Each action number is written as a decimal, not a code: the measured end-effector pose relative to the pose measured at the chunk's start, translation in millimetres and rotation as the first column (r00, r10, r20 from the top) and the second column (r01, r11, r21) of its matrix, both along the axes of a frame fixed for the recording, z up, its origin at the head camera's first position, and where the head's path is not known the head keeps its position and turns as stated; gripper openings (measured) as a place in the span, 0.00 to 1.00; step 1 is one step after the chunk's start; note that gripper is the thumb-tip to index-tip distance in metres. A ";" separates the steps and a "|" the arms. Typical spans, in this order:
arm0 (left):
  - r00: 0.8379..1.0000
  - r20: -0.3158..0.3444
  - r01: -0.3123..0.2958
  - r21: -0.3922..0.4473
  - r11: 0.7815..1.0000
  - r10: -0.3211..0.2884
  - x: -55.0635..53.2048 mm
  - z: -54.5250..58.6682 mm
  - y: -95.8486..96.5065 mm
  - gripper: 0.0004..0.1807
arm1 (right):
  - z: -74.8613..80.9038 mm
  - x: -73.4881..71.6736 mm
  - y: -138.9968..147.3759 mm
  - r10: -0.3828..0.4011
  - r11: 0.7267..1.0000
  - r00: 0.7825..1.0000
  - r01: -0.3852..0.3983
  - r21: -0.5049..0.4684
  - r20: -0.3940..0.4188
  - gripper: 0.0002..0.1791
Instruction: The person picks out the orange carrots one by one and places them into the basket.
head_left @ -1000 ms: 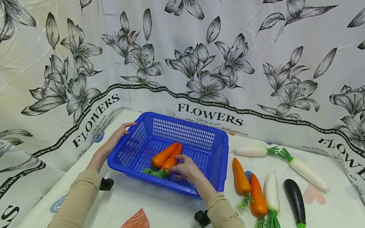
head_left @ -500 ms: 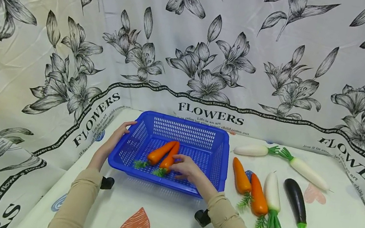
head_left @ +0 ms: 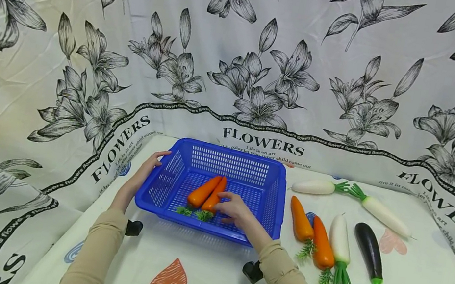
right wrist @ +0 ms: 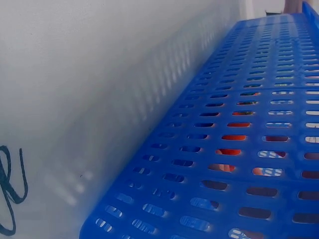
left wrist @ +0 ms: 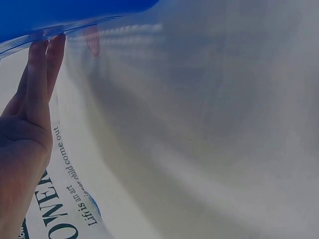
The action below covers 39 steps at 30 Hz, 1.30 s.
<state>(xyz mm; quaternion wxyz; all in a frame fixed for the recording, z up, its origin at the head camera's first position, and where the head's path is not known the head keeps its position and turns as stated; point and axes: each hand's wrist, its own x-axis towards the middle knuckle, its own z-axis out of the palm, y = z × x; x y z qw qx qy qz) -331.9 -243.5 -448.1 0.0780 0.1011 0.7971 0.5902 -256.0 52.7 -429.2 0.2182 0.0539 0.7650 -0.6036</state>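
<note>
Two orange carrots (head_left: pixel 203 192) with green tops lie side by side in the blue plastic basket (head_left: pixel 226 151). My right hand (head_left: pixel 236 211) reaches over the basket's front rim, its fingertips at the side of the right-hand carrot (head_left: pixel 212 202). Whether they press on it is hard to tell. At the basket's left rim, my left hand (head_left: pixel 147 169) touches the edge with its fingertips. In the left wrist view, the fingers (left wrist: pixel 38 82) of that hand are extended up to the rim. The right wrist view has the basket's slotted wall (right wrist: pixel 234 129) in front, with orange glimpsed through the slots.
Right of the basket lie two more carrots (head_left: pixel 301 219), a white radish (head_left: pixel 340 239) and an eggplant (head_left: pixel 368 251). Two further white radishes (head_left: pixel 385 216) lie behind them. A flower-printed cloth (head_left: pixel 253 91) hangs at the back.
The two carrots in the basket splayed apart at their green ends half a second ago, and now lie closer together again. Both hands have stayed almost in place.
</note>
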 end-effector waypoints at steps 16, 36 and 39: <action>1.000 0.008 0.019 0.024 1.000 -0.019 -1.2 -1.0 -2.1 0.29 | 0.6 -0.3 0.7 -0.079 0.997 0.997 0.079 0.010 -0.005 0.25; 1.000 0.014 0.003 -0.012 1.000 -0.003 -1.5 -1.1 -1.4 0.29 | 4.0 -0.4 2.4 -0.135 0.989 0.990 0.136 -0.064 0.031 0.28; 1.000 0.006 0.008 -0.009 1.000 -0.008 -0.1 -0.8 -1.4 0.29 | 4.8 0.3 2.4 -0.143 0.985 0.989 0.146 -0.089 0.037 0.29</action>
